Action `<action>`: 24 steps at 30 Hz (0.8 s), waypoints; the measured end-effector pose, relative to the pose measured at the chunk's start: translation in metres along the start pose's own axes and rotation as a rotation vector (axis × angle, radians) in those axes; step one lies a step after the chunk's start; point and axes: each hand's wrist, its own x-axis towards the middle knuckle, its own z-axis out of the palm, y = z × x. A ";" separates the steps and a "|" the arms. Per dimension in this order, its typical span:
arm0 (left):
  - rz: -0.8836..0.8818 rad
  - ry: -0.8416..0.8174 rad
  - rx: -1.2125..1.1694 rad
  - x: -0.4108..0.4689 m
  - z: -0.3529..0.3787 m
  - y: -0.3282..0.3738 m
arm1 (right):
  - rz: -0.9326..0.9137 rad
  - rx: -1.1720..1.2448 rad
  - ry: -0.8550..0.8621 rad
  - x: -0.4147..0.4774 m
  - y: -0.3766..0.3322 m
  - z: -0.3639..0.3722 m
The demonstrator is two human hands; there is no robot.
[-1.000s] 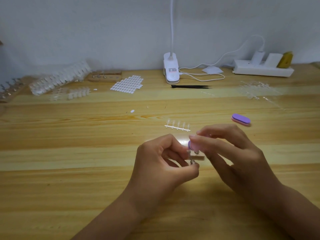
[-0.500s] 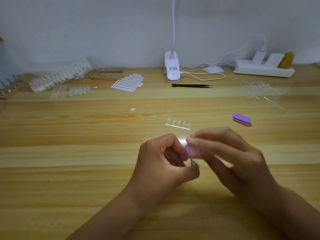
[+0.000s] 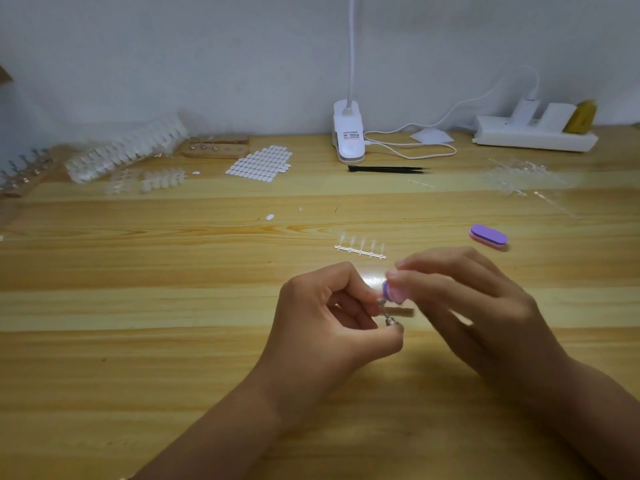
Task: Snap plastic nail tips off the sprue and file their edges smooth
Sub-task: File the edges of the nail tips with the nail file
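My left grip [image 3: 329,323] was pinched on a small metal-tipped holder [image 3: 388,317]. The nail tip on it was too small and blurred to make out. My right grip [image 3: 478,306] was clamped on a purple-and-pink buffer block [image 3: 393,292], set at the holder's top end. The sprue [image 3: 360,250], carrying five tips, lay on the bench [image 3: 173,341] just beyond at twelve o'clock, with a spare buffer [image 3: 488,237] at two o'clock. I judged short, light strokes best, pinching close so the tip wouldn't flex or spring loose.
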 end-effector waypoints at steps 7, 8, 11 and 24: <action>0.033 -0.029 0.005 0.000 0.000 0.003 | -0.049 0.073 0.006 -0.001 -0.010 0.006; 0.023 -0.026 -0.002 0.000 0.000 0.003 | -0.044 0.044 -0.003 -0.002 -0.006 0.004; -0.010 -0.010 -0.038 0.001 -0.001 0.003 | 0.047 0.010 0.027 0.001 0.002 -0.002; 0.010 -0.058 -0.114 0.003 -0.002 0.002 | 0.081 0.046 0.123 0.001 -0.002 0.001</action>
